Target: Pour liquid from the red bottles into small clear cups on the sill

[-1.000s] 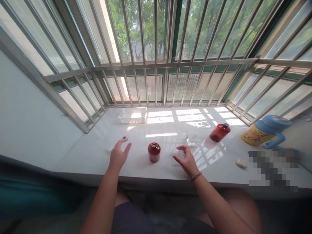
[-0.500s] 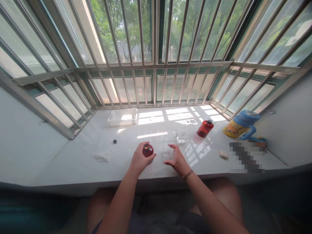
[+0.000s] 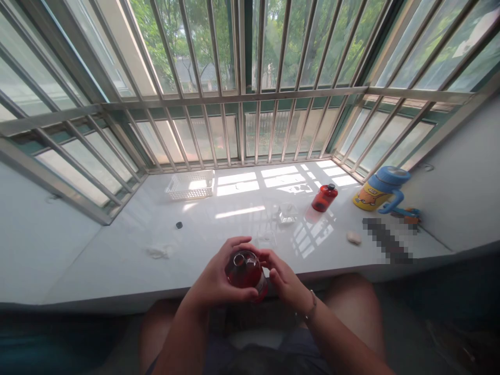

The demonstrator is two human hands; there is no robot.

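Nice sunny spot, barred window (image 3: 281,95) right behind a white desk (image 3: 117,260). The open bottle (image 3: 247,272) is left of the capped bottle (image 3: 323,199) and nearer the person. Left hand (image 3: 213,276) has its fingers wrapped round it; the right hand (image 3: 287,284) has half-curled fingers by its side, can't tell if they're gripping. I'd keep the mouth up and the left grip steady. It's see-through dark red, rounded shoulders, short neck, maybe a label low down.
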